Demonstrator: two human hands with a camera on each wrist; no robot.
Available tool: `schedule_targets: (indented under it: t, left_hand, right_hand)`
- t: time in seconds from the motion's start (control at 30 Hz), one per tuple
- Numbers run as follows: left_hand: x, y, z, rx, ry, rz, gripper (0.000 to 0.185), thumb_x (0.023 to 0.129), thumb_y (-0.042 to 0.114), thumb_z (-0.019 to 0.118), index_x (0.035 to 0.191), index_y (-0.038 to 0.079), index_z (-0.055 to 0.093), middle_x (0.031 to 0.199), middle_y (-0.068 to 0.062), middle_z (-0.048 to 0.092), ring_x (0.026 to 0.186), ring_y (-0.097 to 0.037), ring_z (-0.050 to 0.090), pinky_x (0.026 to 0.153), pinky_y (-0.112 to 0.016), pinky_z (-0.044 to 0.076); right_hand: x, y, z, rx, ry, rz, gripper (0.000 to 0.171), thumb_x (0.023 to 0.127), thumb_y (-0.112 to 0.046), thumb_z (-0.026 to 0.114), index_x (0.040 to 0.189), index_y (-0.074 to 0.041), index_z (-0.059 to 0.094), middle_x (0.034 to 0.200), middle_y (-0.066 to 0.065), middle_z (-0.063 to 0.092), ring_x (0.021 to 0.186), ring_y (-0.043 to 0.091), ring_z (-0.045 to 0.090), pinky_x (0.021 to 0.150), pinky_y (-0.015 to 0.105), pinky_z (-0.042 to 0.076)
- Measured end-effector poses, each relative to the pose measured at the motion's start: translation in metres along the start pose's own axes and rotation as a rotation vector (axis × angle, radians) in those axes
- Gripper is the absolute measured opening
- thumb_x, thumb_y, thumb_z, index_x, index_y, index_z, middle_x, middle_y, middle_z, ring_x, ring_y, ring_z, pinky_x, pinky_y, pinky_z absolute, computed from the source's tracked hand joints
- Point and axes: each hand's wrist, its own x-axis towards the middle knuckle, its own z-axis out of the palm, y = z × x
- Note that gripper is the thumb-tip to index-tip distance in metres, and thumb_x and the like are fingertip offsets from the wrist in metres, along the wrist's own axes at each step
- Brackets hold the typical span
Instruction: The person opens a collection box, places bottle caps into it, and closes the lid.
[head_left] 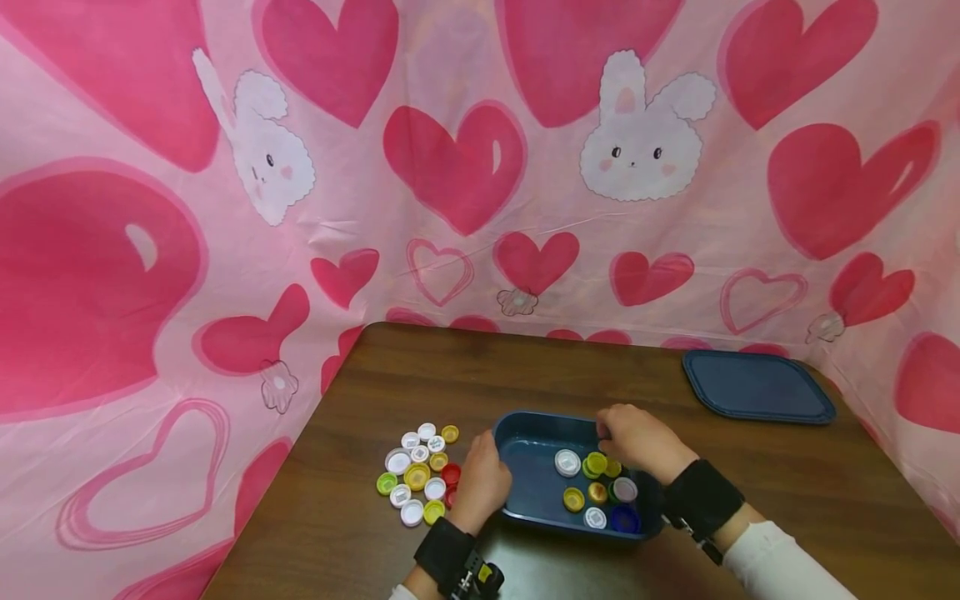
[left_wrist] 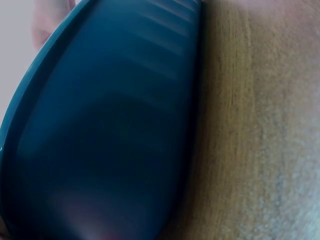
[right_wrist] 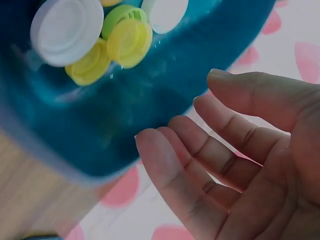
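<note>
Resting on the brown table [head_left: 750,492], a dark blue tray [head_left: 525,492] holds a handful of bottle caps [head_left: 596,487]. The left hand [head_left: 480,482] lies against the tray's left rim, though whether it grips is unclear. The right hand [head_left: 637,437] hovers above the tray's far side, fingers [right_wrist: 200,165] relaxed and holding nothing. More caps [head_left: 420,475] sit in a cluster just left of the tray, and a blue lid [head_left: 757,387] lies well apart at the far right.

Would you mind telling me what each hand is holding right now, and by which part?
The left hand grips the blue tray at its left rim. The right hand holds nothing; its fingers are loose and empty over the tray.
</note>
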Motion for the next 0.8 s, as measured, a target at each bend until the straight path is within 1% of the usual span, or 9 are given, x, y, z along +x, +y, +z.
schedule_targets:
  t: [0.13,0.27,0.43,0.53,0.57,0.67,0.8]
  left_hand:
    - [0.0,0.0,0.0,0.005,0.003,0.006,0.049,0.091,-0.007,0.063,0.137,-0.008,0.047,0.129,-0.023,0.054,0.117,-0.038,0.056,0.101,-0.057,0.049]
    - [0.0,0.0,0.001,0.01,0.008,0.012,0.049,0.091,-0.007,0.063,0.137,-0.009,0.047,0.13,-0.024,0.054,0.117,-0.039,0.056,0.101,-0.057,0.049]
    - [0.0,-0.001,0.001,0.006,0.004,0.018,0.049,0.09,-0.006,0.063,0.136,-0.009,0.047,0.129,-0.024,0.055,0.116,-0.038,0.056,0.1,-0.057,0.049]
    - [0.001,-0.001,0.0,0.003,0.004,0.013,0.049,0.09,-0.006,0.064,0.136,-0.008,0.047,0.128,-0.023,0.055,0.116,-0.038,0.057,0.1,-0.057,0.05]
    - [0.001,-0.001,0.0,0.003,0.001,0.011,0.05,0.09,-0.006,0.064,0.137,-0.008,0.047,0.129,-0.023,0.055,0.116,-0.038,0.057,0.1,-0.057,0.05]
    - [0.002,-0.001,-0.001,0.003,0.003,0.004,0.051,0.09,-0.006,0.064,0.138,-0.008,0.046,0.129,-0.023,0.054,0.117,-0.039,0.057,0.1,-0.057,0.05]
    - [0.002,-0.002,-0.001,0.006,0.0,0.012,0.051,0.091,-0.005,0.063,0.138,-0.009,0.046,0.13,-0.024,0.054,0.118,-0.04,0.056,0.101,-0.057,0.049]
  right_hand:
    - [-0.013,0.011,-0.009,0.004,0.032,0.016,0.012,0.088,-0.012,0.077,0.09,-0.009,0.065,0.084,0.002,0.061,0.073,0.016,0.055,0.066,0.036,0.053]
    - [-0.035,0.028,-0.015,0.029,0.068,0.044,0.011,0.089,-0.015,0.075,0.09,-0.009,0.066,0.081,0.001,0.059,0.075,0.017,0.055,0.067,0.037,0.052]
    - [-0.068,0.062,-0.018,0.05,0.12,0.064,0.011,0.087,-0.014,0.075,0.088,-0.01,0.065,0.078,-0.002,0.056,0.072,0.014,0.051,0.063,0.034,0.047]
    - [-0.083,0.086,-0.016,0.039,0.131,0.069,0.014,0.085,-0.013,0.076,0.088,-0.008,0.064,0.076,-0.003,0.056,0.07,0.012,0.05,0.062,0.033,0.045]
    - [-0.089,0.093,-0.014,0.044,0.124,0.088,0.014,0.085,-0.013,0.076,0.087,-0.008,0.064,0.076,-0.003,0.056,0.07,0.012,0.051,0.062,0.033,0.044]
    - [-0.101,0.11,-0.008,0.062,0.069,0.149,0.013,0.086,-0.013,0.075,0.089,-0.007,0.064,0.078,-0.002,0.06,0.072,0.014,0.054,0.064,0.036,0.047]
    - [-0.121,0.13,0.008,0.075,0.018,0.226,0.014,0.087,-0.015,0.075,0.091,-0.008,0.063,0.084,-0.001,0.063,0.078,0.018,0.059,0.068,0.04,0.049]
